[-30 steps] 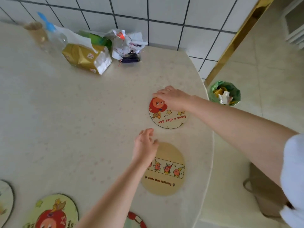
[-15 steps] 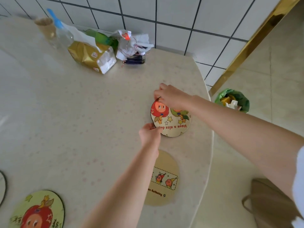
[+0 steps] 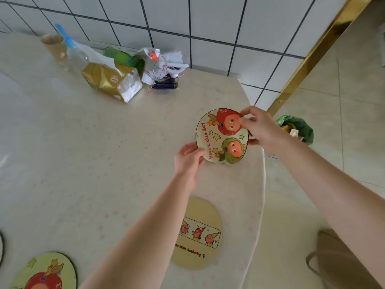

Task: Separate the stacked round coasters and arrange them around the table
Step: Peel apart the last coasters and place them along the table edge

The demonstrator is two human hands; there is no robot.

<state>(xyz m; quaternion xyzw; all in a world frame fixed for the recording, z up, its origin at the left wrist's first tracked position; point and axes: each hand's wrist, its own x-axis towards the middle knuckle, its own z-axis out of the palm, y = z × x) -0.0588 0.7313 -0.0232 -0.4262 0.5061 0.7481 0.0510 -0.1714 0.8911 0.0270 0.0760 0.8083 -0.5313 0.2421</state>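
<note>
Speckled cream surface point(image 3: 87, 155) — both hands, left point(image 3: 188, 158) and right point(image 3: 261, 130), pinch the "Have a nice day" coaster point(image 3: 221, 135) in a fingertip grip; nearer lies a tan coaster point(image 3: 198, 232) reading "Stars Gathering".

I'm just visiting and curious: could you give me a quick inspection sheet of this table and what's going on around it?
Surface: pale speckled table, against a tiled wall.
Job's things: "Have a nice day" coaster held by both hands; tan coaster and green coaster lying flat.
Clutter: gold packet, plastic bottle, paper cup, white bag.
Hands: left hand and right hand pinch opposite edges.
Cables: nothing seen.
Surroundings: green bin, brown bag on floor.
</note>
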